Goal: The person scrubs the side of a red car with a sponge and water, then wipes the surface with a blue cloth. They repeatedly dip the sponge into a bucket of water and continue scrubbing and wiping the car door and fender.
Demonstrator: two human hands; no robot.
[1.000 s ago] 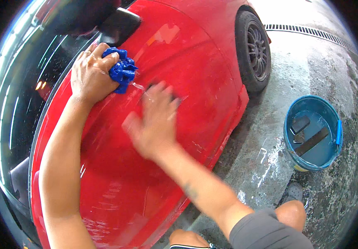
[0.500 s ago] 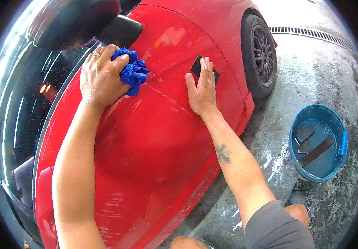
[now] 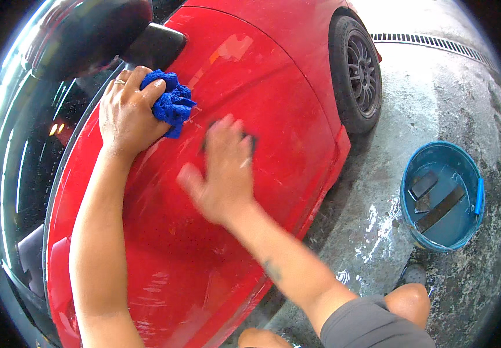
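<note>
A crumpled blue cloth (image 3: 172, 104) is bunched in my left hand (image 3: 131, 110), whose fingers are closed around it against the red car door (image 3: 192, 232), just below the mirror. To the right, my right hand (image 3: 224, 174) lies flat on the same door with its fingers stretched out and thumb spread. It is smeared by motion. Beneath its fingertips a dark sheet, seemingly sandpaper (image 3: 253, 143), shows at the edges; most of it is hidden. Wet streaks mark the red paint.
A blue bucket (image 3: 407, 209) of cloudy water stands on the wet concrete floor (image 3: 372, 191) at the right, holding several dark blocks. The front wheel (image 3: 358, 78) is ahead. Upper left, the black side mirror (image 3: 88, 43) juts out beside the car window (image 3: 47, 151).
My right hand has swept left and nearer across the door, carrying the dark sheet with it. The left hand keeps its hold on the cloth at much the same spot.
</note>
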